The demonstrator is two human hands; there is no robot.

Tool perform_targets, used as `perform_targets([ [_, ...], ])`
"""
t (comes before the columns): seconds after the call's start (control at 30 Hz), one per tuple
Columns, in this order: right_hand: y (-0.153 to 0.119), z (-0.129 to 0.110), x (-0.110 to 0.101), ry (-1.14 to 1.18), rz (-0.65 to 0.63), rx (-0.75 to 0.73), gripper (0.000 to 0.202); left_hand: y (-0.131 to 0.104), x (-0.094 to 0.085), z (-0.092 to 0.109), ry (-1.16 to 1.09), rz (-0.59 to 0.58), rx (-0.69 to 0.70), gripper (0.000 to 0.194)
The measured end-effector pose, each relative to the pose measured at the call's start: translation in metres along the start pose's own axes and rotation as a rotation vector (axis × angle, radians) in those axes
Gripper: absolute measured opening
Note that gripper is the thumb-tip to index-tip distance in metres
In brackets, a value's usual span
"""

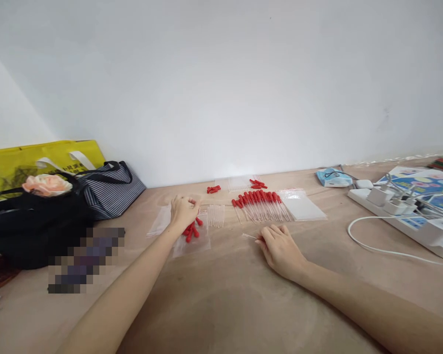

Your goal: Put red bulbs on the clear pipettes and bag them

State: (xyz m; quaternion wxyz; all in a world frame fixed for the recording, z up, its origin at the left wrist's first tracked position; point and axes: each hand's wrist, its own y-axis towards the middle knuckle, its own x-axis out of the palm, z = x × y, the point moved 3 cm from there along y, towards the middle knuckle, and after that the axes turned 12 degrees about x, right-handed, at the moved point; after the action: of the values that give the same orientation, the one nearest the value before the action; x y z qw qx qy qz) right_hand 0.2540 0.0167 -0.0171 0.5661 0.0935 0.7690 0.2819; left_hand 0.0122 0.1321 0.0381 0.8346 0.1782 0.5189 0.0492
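Note:
My right hand (281,250) pinches a thin clear glass tube (248,236) a little above or on the table; its free end points left. My left hand (184,212) has its fingers curled over a small pile of red rubber bulbs (193,232), which lies on a clear plastic bag (203,243). What its fingertips hold, if anything, is hidden. Between the hands lies a row of bare glass tubes (216,216). Beyond my right hand, a row of droppers with red bulbs (260,199) lies side by side, and a clear zip bag (302,205) is at its right.
Small groups of red bulbs (258,184) and more clear tubes (239,184) lie near the wall. At right are a white power strip (391,211) with chargers and cables, and a blue face mask (333,178). A striped bag (112,189) and black bag (40,231) stand left.

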Motion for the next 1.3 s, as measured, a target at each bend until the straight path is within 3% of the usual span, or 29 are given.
perform_targets([
  [0.1, 0.002, -0.002, 0.002, 0.082, -0.012, -0.009, 0.018, -0.031, 0.006, 0.017, -0.105, -0.004, 0.075, 0.021],
  [0.17, 0.003, -0.003, 0.003, 0.117, -0.023, -0.013, 0.027, -0.056, 0.015, 0.028, -0.432, -0.035, 0.202, 0.015],
  [0.23, 0.003, -0.003, 0.004, 0.124, -0.04, -0.018, 0.033, -0.079, 0.024, 0.035, -0.696, -0.089, 0.238, 0.015],
  [0.33, 0.003, -0.003, 0.003, 0.131, -0.077, -0.036, 0.028, -0.1, 0.031, 0.04, -0.827, -0.195, 0.287, 0.014],
  [0.5, 0.003, -0.004, 0.001, 0.174, -0.127, -0.053, 0.022, -0.109, 0.023, 0.045, -0.573, -0.273, 0.434, 0.016],
  [0.73, 0.003, -0.007, -0.001, 0.211, -0.151, -0.087, 0.019, -0.111, 0.02, 0.046, -0.183, -0.144, 0.643, 0.018],
  [0.9, 0.002, -0.013, -0.003, 0.252, -0.117, -0.139, 0.017, -0.109, 0.022, 0.049, -0.173, -0.098, 0.666, 0.015],
  [1.07, 0.0, -0.021, -0.002, 0.267, -0.068, -0.18, 0.017, -0.112, 0.02, 0.056, -0.12, -0.135, 0.615, 0.012],
  [1.3, 0.0, -0.023, -0.002, 0.273, -0.024, -0.228, 0.018, -0.112, 0.021, 0.057, -0.133, -0.156, 0.678, 0.018],
])
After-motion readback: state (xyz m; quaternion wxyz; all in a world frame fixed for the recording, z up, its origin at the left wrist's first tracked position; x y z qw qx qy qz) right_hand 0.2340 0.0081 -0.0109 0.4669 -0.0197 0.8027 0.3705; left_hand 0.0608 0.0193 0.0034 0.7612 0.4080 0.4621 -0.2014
